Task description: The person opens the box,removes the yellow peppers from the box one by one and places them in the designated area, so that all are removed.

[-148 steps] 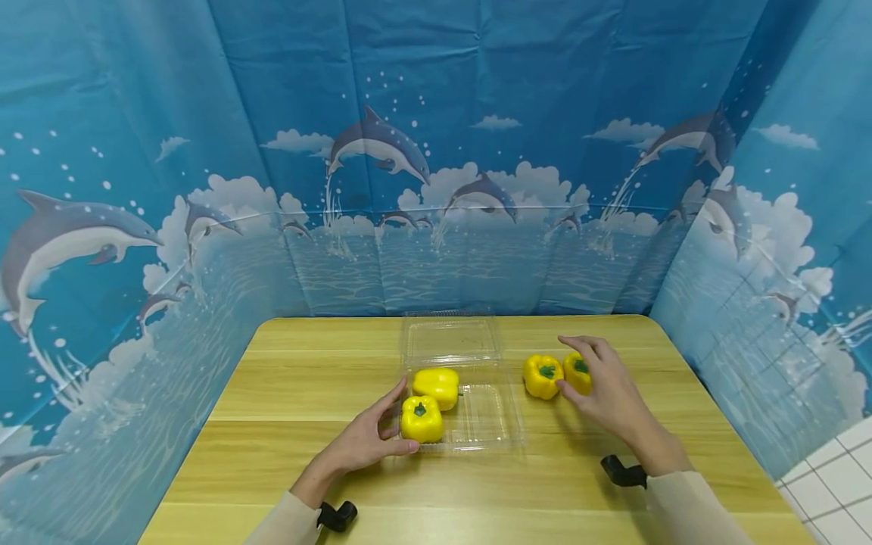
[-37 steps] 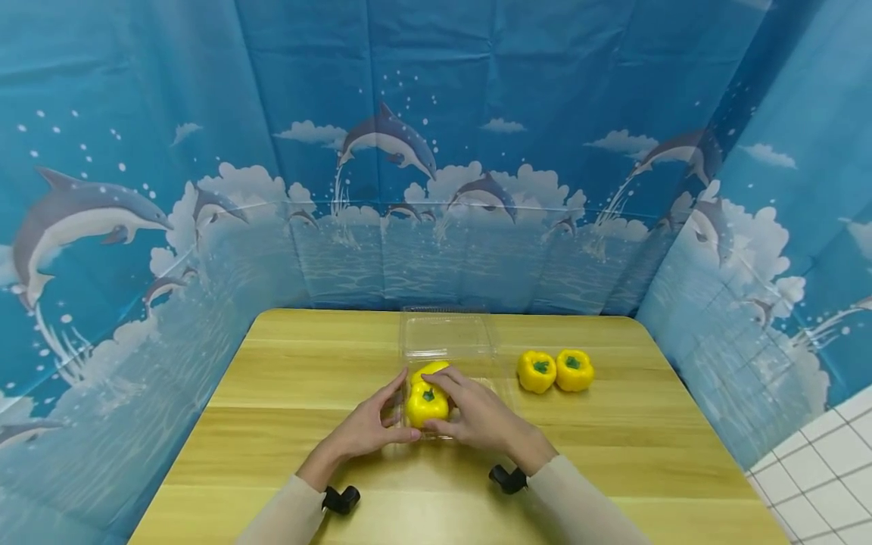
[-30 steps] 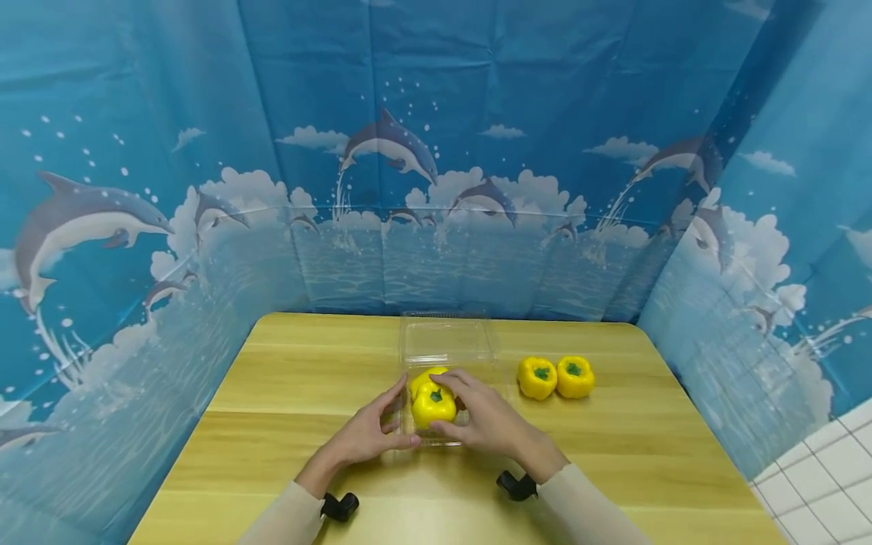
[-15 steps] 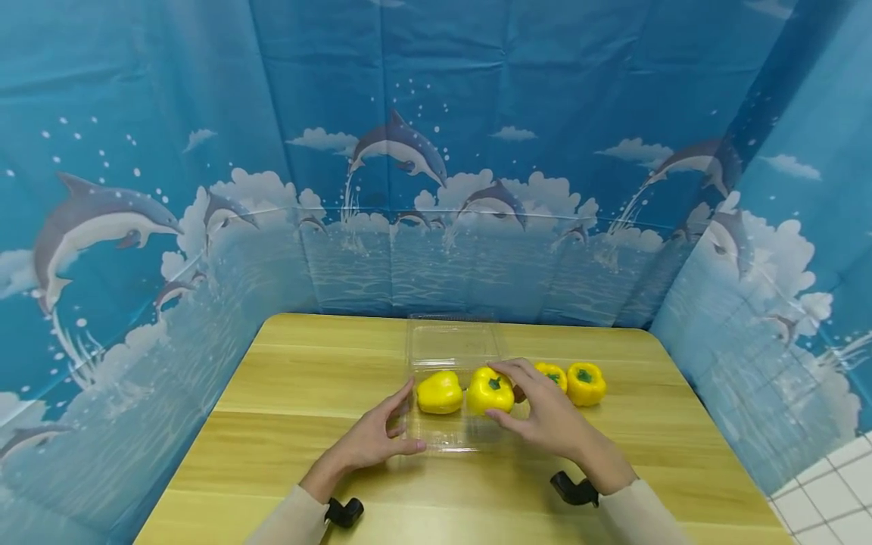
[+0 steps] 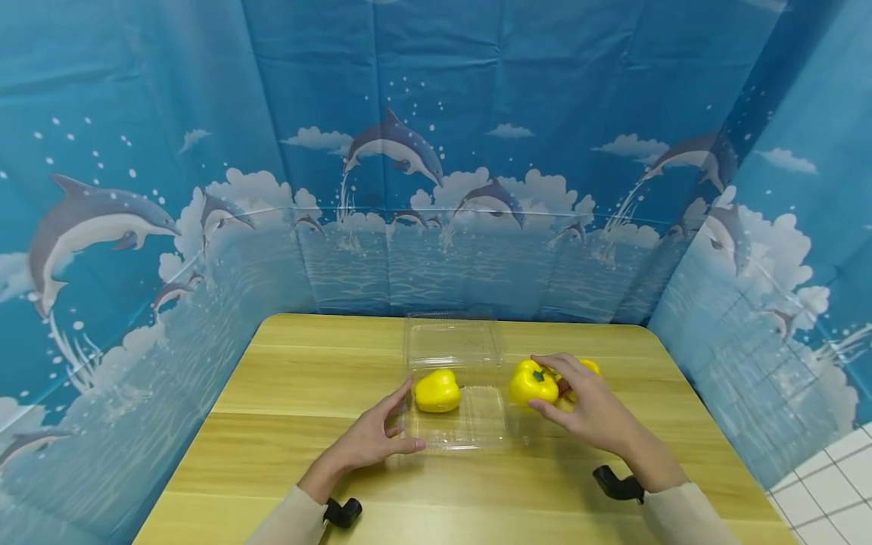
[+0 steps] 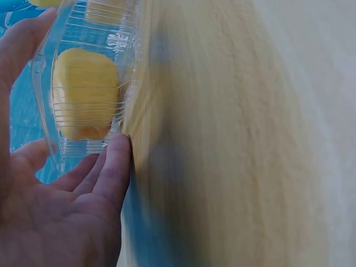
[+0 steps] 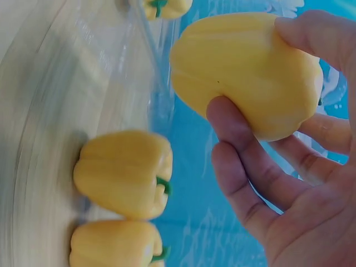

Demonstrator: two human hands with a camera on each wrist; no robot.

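My right hand (image 5: 599, 409) grips a yellow bell pepper (image 5: 534, 382) just right of the clear plastic clamshell container (image 5: 487, 431). In the right wrist view this pepper (image 7: 245, 67) is raised, with thumb and fingers round its sides. Two more yellow bell peppers stand beneath it on the table, one nearer (image 7: 125, 172) and one lower in the picture (image 7: 114, 245); in the head view my right hand mostly hides them. Another yellow bell pepper (image 5: 437, 390) lies on its side in the container's left back part. My left hand (image 5: 368, 435) holds the container's left front corner, thumb along the front.
The container's lid (image 5: 453, 341) lies folded back on the wooden table (image 5: 306, 393), towards the back edge. A dolphin-print curtain (image 5: 436, 250) encloses the table's back and sides. White tiles (image 5: 827, 484) show at lower right.
The right hand lifted the front pepper out of the container and carried it right, over towards the two table peppers. The left hand stays at the container's corner.
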